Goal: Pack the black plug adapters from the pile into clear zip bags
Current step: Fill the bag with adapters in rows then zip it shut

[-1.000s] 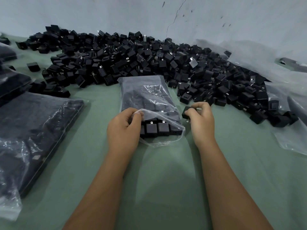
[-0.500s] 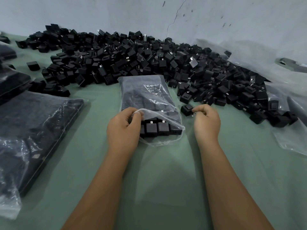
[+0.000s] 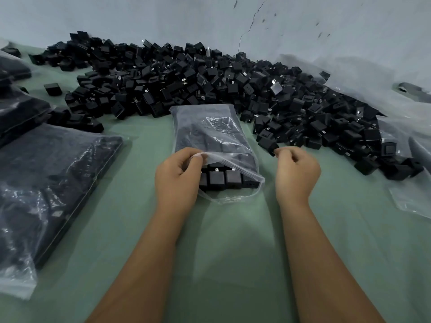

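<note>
1 clear zip bag [image 3: 210,134] part-filled with adapters [image 3: 229,178] | left hand [image 3: 178,177] fingers pinch its mouth | right hand [image 3: 296,171] pinches 1 adapter [image 3: 268,144]

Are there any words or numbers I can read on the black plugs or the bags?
None can be read.
Adapters in the pile: no print shows, only plain black faces and metal prongs.
Adapters in the open bag: no print shows.
Filled bag at the left: glare and dark contents, no label visible.
Wall: only a crack and marks.
</note>
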The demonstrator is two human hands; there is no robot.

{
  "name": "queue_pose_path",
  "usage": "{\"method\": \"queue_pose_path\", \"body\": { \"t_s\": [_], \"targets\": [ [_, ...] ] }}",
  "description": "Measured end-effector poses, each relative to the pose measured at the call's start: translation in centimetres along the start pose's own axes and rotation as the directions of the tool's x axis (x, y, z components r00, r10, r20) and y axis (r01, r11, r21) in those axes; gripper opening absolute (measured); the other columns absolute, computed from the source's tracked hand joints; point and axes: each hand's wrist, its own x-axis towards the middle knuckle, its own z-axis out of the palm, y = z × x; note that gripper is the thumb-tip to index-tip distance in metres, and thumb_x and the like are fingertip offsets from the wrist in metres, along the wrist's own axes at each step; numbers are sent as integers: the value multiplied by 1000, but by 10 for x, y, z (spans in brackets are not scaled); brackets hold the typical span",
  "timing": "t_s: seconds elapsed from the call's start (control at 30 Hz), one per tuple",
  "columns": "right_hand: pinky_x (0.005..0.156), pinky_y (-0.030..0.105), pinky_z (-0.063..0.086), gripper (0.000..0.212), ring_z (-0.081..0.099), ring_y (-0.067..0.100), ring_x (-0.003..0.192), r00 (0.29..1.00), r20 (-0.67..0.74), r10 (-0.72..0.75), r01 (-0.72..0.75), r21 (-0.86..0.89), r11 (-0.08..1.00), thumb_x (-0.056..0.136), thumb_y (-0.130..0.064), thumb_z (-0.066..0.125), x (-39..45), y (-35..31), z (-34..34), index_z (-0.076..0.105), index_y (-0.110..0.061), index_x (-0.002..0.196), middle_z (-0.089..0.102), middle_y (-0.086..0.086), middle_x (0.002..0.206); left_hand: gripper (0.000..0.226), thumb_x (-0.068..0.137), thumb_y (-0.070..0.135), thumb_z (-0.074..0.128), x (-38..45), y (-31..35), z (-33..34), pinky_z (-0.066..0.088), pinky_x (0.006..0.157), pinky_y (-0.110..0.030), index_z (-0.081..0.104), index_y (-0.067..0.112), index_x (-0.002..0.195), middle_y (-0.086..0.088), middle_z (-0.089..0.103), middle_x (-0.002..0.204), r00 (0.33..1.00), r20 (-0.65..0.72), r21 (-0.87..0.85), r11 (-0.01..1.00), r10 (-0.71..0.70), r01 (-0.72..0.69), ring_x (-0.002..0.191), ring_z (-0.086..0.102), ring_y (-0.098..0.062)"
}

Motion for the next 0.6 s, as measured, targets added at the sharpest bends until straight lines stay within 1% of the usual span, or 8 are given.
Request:
{"method": "queue_pose_path", "body": {
  "t_s": [0.1, 0.2, 0.27, 0.33, 0.37, 0.5, 0.57, 0.6],
  "targets": [
    [49, 23, 30, 19, 40, 8, 52, 993, -92, -69, 86, 200, 976, 71, -5, 45, -18, -13, -5, 59, -1, 59, 52, 6, 55, 22, 84, 24, 53, -1, 2, 0, 53, 75, -34, 74, 23, 80, 6, 72, 76, 1000, 4, -53, 999, 1, -1, 80, 67, -16],
    [46, 26, 26, 18, 36, 12, 49, 963, -33, -269, 267, 278, 923, 69, -1, 41, -50, -28, -1, 50, 6, 54, 42, 11, 49, 24, 83, 26, 51, 0, 4, 1, 53, 79, -33, 75, 24, 83, 7, 72, 80, 1000, -7, -65, 998, 5, -5, 83, 66, -13],
    [48, 30, 29, 19, 40, 19, 51, 895, 41, -444, 418, 273, 867, 69, -2, 40, -70, -36, 8, 46, 2, 51, 42, 8, 51, 26, 83, 26, 51, 1, 3, 2, 54, 83, -37, 75, 21, 89, 6, 73, 85, 1000, -20, -63, 998, 21, -22, 86, 67, -14],
    [50, 32, 34, 20, 42, 23, 54, 799, 97, -594, 573, 179, 800, 71, -1, 42, -83, -38, 17, 48, -1, 52, 46, 6, 54, 27, 86, 27, 51, 1, 2, 1, 53, 86, -43, 75, 19, 95, 3, 73, 92, 997, -44, -53, 996, 65, -67, 92, 66, -17],
    [52, 33, 38, 20, 45, 22, 57, 768, 124, -628, 617, 118, 778, 72, -1, 44, -85, -38, 20, 52, -2, 54, 51, 6, 57, 26, 87, 28, 51, 1, 1, 1, 52, 87, -45, 74, 21, 97, 4, 73, 95, 994, -63, -48, 995, 89, -92, 95, 66, -18],
    [71, 30, 48, 16, 60, 22, 78, 749, 191, -635, 655, -71, 752, 77, 3, 56, -79, -32, 20, 71, -2, 79, 68, 5, 82, 24, 87, 33, 51, -1, 2, 2, 51, 89, -44, 71, 31, 99, 13, 71, 97, 979, -100, -18, 983, 180, -183, 97, 64, -13],
    [76, 27, 47, 16, 62, 24, 84, 695, 261, -670, 717, -183, 672, 76, 2, 61, -80, -31, 19, 72, -1, 87, 69, 7, 90, 24, 86, 37, 49, 0, 2, 2, 51, 90, -42, 69, 34, 99, 16, 70, 97, 974, -96, -18, 978, 203, -206, 97, 64, -11],
    [76, 27, 47, 14, 63, 25, 85, 668, 318, -673, 743, -249, 621, 75, -1, 62, -82, -31, 20, 72, -2, 85, 69, 8, 89, 24, 86, 39, 48, 0, 2, 2, 51, 90, -41, 68, 35, 99, 17, 69, 97, 973, -99, -15, 978, 208, -210, 98, 63, -10]
  ]
}}
